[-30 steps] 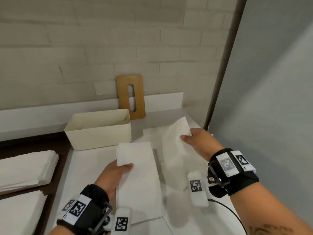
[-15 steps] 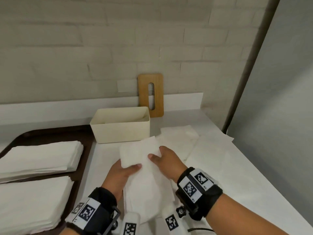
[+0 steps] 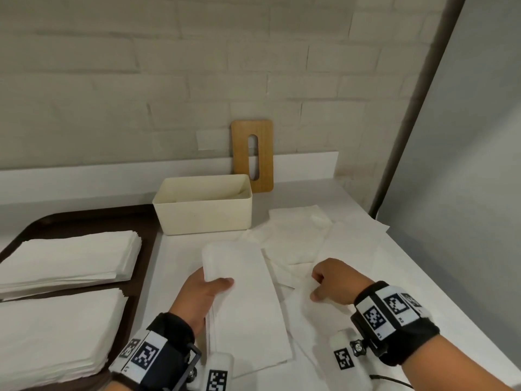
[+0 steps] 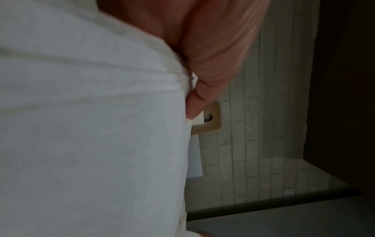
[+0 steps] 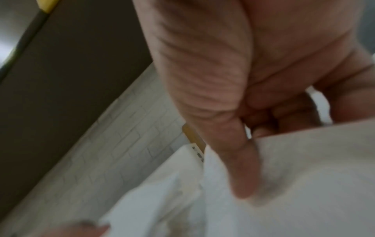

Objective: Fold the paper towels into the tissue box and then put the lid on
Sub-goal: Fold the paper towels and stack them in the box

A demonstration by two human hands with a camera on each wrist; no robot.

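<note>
A folded white paper towel (image 3: 245,300) lies lengthwise on the white counter (image 3: 423,277). My left hand (image 3: 205,289) grips its left edge, thumb on top; the left wrist view shows the towel (image 4: 91,128) filling the frame under my thumb. To the right, my right hand (image 3: 332,283) pinches the edge of another loose paper towel (image 3: 307,314); the right wrist view shows my thumb pressed on that sheet (image 5: 304,168). The open cream tissue box (image 3: 203,206) stands behind the towels. The wooden lid (image 3: 253,155) with a slot leans upright against the brick wall behind the box.
More unfolded sheets (image 3: 298,235) lie spread on the counter right of the box. A dark tray (image 3: 146,221) at the left holds two stacks of paper towels (image 3: 70,258). A grey panel (image 3: 465,165) bounds the counter on the right.
My right hand left the folded towel and moved right, where it now pinches another sheet. My left hand still holds the folded towel. The camera view shifted left.
</note>
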